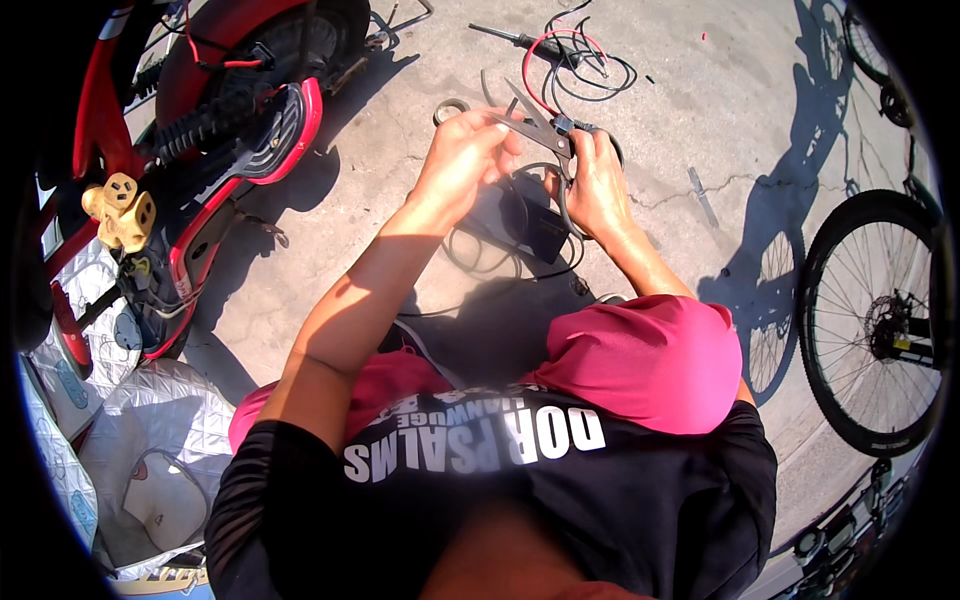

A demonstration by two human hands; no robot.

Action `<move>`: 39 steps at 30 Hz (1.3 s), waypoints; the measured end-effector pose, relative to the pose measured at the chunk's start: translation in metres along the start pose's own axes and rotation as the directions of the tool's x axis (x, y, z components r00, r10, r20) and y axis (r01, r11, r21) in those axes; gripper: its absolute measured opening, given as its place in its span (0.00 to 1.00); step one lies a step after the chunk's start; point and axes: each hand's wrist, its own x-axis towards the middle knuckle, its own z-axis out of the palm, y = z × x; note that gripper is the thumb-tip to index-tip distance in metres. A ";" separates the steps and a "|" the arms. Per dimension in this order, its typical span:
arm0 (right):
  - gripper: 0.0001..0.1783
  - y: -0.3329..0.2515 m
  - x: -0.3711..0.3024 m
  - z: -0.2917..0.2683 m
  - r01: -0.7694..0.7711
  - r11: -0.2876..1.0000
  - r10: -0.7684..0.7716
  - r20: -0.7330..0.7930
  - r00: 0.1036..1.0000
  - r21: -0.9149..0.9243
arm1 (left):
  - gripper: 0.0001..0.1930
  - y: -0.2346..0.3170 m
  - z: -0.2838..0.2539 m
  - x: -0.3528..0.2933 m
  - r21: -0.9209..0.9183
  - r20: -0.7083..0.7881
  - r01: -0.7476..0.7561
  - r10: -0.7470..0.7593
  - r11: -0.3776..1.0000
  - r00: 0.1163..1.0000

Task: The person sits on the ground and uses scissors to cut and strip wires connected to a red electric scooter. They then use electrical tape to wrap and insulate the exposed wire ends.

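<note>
My right hand point(597, 185) grips a pair of scissors point(548, 137) by the handles. The blades are spread and point up and to the left. Close by, my left hand point(462, 160) is closed, its fingertips pinching a thin dark cable point(513, 107) beside the blades. Whether the blades touch it, I cannot tell. A roll of tape point(450, 108) shows just beyond my left hand. Below the hands, a black box-shaped adapter point(546, 234) lies on the ground among loops of dark cable. A red wire point(531, 75) runs upward from beside the scissors.
Beyond my hands a soldering-iron-like tool point(500, 35) lies with coiled black cord. A red electric scooter point(290, 140) stands at left, with a yellow multi-outlet plug point(122, 212) near it. A quilted silver cover point(150, 410) lies lower left. At right stands a bicycle wheel point(812, 330).
</note>
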 end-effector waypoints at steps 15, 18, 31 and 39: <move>0.28 0.006 0.009 0.000 0.111 0.980 -0.128 -0.103 0.986 -0.164 | 0.15 -0.014 0.012 -0.006 0.026 -0.164 -0.077 0.080 0.997 0.983; 0.27 0.006 0.009 -0.002 0.111 0.978 -0.129 -0.096 0.987 -0.176 | 0.13 -0.016 0.014 -0.005 0.045 -0.209 -0.114 0.121 0.992 0.970; 0.27 0.014 0.009 0.002 0.078 0.986 -0.089 -0.068 0.994 -0.150 | 0.15 -0.027 0.009 0.001 0.143 -0.246 -0.173 0.205 0.974 0.947; 0.25 0.035 0.009 0.008 0.040 0.961 -0.048 -0.023 0.999 -0.275 | 0.12 -0.014 0.019 -0.006 0.046 -0.277 0.025 -0.011 0.999 0.961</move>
